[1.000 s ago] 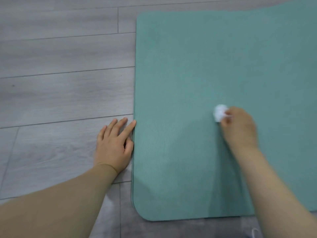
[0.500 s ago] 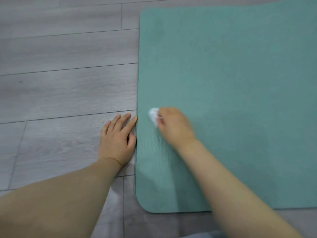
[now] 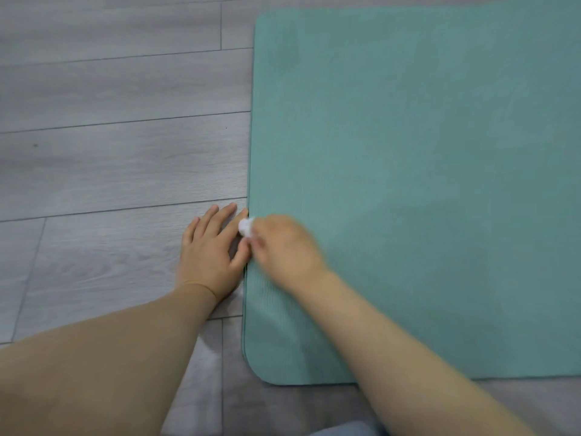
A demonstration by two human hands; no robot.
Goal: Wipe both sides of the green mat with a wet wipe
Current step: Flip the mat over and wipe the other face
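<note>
The green mat [image 3: 408, 171] lies flat on the floor and fills the right part of the view; its rounded near-left corner shows at the bottom. My right hand [image 3: 283, 247] grips a small bunched white wet wipe [image 3: 246, 227] and holds it at the mat's left edge. My left hand [image 3: 210, 247] lies flat on the floor with fingers straight, right beside that edge, its forefinger touching the mat's border next to the wipe.
Grey wood-look floor planks [image 3: 110, 152] stretch to the left of the mat and beyond it. A strip of grey fabric [image 3: 339, 431] shows at the bottom edge below the mat.
My right hand has swept the wipe leftward across the mat, from its middle to the left edge beside my left hand. The left hand stayed planted on the floor.
</note>
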